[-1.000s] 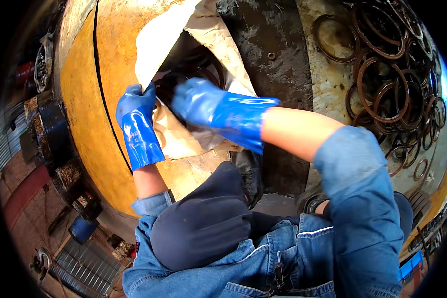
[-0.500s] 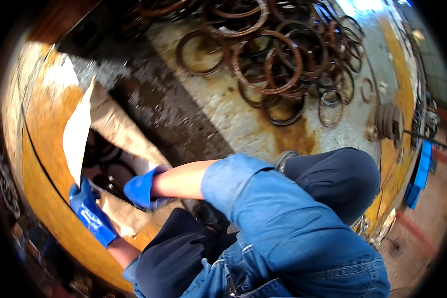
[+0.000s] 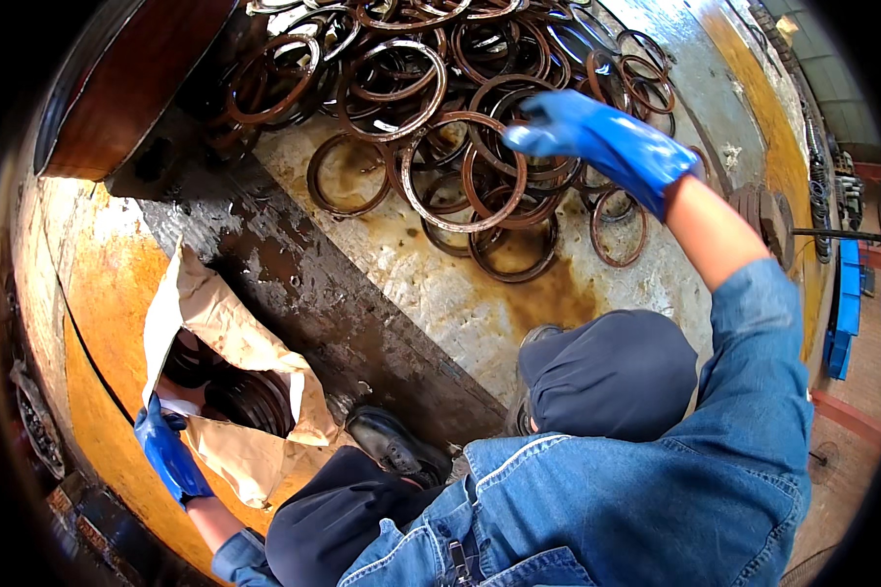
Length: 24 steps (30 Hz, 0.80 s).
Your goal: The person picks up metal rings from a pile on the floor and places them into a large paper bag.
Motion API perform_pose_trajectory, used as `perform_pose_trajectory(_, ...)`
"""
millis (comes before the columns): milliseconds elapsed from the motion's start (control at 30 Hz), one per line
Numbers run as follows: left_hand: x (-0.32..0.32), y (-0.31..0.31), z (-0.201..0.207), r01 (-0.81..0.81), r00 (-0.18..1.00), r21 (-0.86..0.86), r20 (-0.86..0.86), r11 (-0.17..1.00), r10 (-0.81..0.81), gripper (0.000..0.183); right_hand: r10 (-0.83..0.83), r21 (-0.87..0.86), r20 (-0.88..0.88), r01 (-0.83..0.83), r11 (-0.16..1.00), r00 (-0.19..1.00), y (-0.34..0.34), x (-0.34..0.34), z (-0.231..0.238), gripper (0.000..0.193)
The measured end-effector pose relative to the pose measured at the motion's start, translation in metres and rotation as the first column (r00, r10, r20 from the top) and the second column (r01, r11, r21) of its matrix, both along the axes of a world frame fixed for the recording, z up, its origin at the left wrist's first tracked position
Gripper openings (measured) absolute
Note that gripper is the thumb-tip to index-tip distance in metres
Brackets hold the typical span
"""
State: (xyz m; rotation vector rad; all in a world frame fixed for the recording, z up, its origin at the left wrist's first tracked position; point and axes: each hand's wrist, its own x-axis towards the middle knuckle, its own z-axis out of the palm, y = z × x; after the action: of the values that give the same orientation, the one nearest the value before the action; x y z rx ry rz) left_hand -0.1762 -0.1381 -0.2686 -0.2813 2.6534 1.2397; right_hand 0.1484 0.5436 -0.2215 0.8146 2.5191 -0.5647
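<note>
Up from the mouth of the open, creased tan paper sack (image 3: 227, 308), where it was half a second ago, the right hand (image 3: 553, 127), in a long, glossy blue glove, has swung out over a loose heap of round, brown and black oily rings (image 3: 468, 117). The wearer's view has turned that way too, so more of the heap now shows.

The right hand's fingers point left above the rings, partly bent; from this angle I cannot tell whether they touch or grip one. The left hand (image 3: 163, 445), in a matching blue glove, remains at the sack, closed on the near left edge of its mouth.

Inside the sack, a row of dark brown rings (image 3: 255, 401) leans closely side by side, with darker ones in shadow behind. The sack rests on a yellow-orange, worn surface (image 3: 103, 269), beside a dark, wet-looking strip of floor (image 3: 294, 259). Beyond the strip, the heap lies on a pale grey, brown-stained slab (image 3: 392, 264), its rings overlapping at various tilts.

One black shoe (image 3: 396, 445) stands just right of the sack. A large reddish-brown curved block (image 3: 132, 88) sits at upper left, and a bright blue rack (image 3: 845, 308) shows at far right.
</note>
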Motion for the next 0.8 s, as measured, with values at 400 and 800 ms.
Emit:
perform_pose_trajectory(400, 0.009, 0.009, -0.012, 0.168, 0.972, -0.242, 0.202, 0.956, -0.119, 0.033, -0.202, -0.276, -0.083, 0.172, 0.945, 0.976, -0.009, 0.035, -0.129, 0.077)
perform_pose_trajectory(800, 0.063, 0.08, 0.026, 0.12, 0.945, -0.239, 0.325, 0.964, -0.037, 0.035, -0.61, -0.694, -0.214, 0.321, 0.644, 0.763, -0.028, 0.043, -0.101, 0.044)
